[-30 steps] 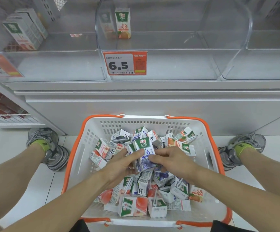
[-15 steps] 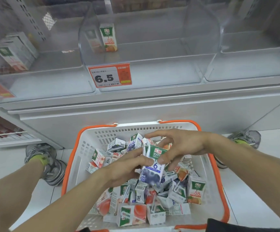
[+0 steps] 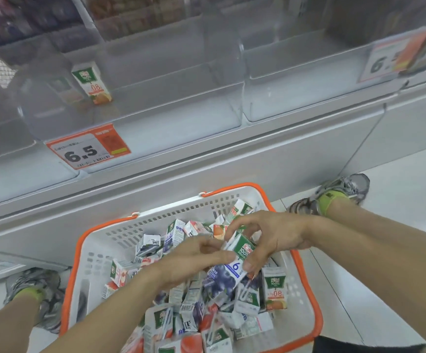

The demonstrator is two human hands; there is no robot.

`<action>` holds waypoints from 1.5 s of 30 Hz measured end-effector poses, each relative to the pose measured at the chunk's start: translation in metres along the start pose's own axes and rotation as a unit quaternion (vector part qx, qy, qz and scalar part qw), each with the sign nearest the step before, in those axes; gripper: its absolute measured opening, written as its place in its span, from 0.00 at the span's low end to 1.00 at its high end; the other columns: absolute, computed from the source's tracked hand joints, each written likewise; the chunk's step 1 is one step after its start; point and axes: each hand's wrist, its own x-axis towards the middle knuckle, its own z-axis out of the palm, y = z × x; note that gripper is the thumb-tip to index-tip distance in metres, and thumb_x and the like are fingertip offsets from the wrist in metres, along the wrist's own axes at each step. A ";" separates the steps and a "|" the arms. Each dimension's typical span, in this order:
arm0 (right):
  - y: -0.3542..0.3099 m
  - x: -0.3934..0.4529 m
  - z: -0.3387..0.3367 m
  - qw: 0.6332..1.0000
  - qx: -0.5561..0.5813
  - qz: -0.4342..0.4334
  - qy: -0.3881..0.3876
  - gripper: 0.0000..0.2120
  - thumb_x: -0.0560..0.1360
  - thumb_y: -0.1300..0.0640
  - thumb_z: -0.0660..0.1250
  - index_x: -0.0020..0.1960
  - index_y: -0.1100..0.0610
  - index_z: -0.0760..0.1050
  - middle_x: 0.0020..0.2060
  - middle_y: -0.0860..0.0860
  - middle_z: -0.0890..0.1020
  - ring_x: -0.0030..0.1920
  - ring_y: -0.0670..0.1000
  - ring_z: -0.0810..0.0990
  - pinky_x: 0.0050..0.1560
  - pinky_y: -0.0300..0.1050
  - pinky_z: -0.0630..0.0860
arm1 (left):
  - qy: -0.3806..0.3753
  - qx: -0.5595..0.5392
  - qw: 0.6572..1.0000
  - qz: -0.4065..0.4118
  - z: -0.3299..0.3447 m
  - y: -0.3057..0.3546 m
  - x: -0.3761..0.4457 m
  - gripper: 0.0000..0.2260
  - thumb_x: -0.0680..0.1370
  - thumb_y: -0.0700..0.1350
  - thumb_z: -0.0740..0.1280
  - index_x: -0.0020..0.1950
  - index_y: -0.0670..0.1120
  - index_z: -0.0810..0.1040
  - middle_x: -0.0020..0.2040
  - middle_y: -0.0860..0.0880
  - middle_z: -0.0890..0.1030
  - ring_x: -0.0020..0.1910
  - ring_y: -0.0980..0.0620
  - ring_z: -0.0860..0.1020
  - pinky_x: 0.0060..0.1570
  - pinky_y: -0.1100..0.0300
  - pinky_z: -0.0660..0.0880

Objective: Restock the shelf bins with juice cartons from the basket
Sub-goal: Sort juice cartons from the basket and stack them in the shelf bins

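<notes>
Fingers (image 3: pixel 251 263) of the right hand (image 3: pixel 270 238) and the left hand (image 3: pixel 194 258) both pinch the blueberry juice carton (image 3: pixel 228 268) above the basket (image 3: pixel 156 220) centre, likely steadying it for the clear shelf bin (image 3: pixel 308 98).

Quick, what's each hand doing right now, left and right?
Left hand: fingers curled on the blueberry juice carton, holding it above the basket.
Right hand: pinching the same carton from above.
</notes>
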 end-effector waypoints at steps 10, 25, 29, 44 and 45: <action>0.016 -0.045 -0.060 0.926 0.289 -0.216 0.114 0.27 0.68 0.76 0.72 0.63 0.59 0.71 0.58 0.61 0.81 0.53 0.61 0.83 0.51 0.51 0.83 | 0.272 0.126 0.903 0.309 -0.023 0.137 -0.020 0.12 0.72 0.54 0.72 0.54 0.55 0.79 0.51 0.57 0.83 0.50 0.55 0.81 0.52 0.55 0.79; -0.088 -0.114 -0.095 0.729 0.133 -0.432 0.514 0.27 0.65 0.70 0.76 0.60 0.52 0.75 0.57 0.51 0.84 0.48 0.54 0.86 0.51 0.44 0.82 | 0.334 0.318 0.806 0.372 -0.069 0.253 0.055 0.44 0.66 0.56 0.80 0.76 0.54 0.60 0.75 0.58 0.60 0.67 0.68 0.60 0.64 0.78 0.55; -0.119 -0.107 -0.130 0.700 0.009 -0.371 0.610 0.28 0.66 0.69 0.79 0.56 0.44 0.75 0.54 0.47 0.84 0.48 0.52 0.86 0.51 0.48 0.83 | 0.329 0.285 0.822 0.367 -0.071 0.253 0.059 0.45 0.64 0.55 0.81 0.74 0.57 0.60 0.74 0.61 0.60 0.66 0.67 0.62 0.63 0.71 0.58; -0.250 0.060 -0.276 0.787 -0.402 -0.143 0.445 0.49 0.72 0.68 0.71 0.79 0.41 0.48 0.73 0.50 0.65 0.69 0.52 0.71 0.53 0.39 0.71 | 0.291 0.252 0.839 0.385 -0.080 0.251 0.069 0.42 0.62 0.58 0.80 0.65 0.71 0.55 0.71 0.76 0.53 0.65 0.77 0.60 0.52 0.80 0.62; -0.250 0.064 -0.281 0.798 -0.375 -0.159 0.445 0.50 0.70 0.66 0.73 0.79 0.41 0.48 0.71 0.49 0.67 0.66 0.49 0.71 0.53 0.39 0.71 | 0.291 0.251 0.839 0.384 -0.080 0.251 0.069 0.42 0.63 0.59 0.80 0.65 0.71 0.55 0.71 0.76 0.53 0.63 0.79 0.60 0.51 0.79 0.63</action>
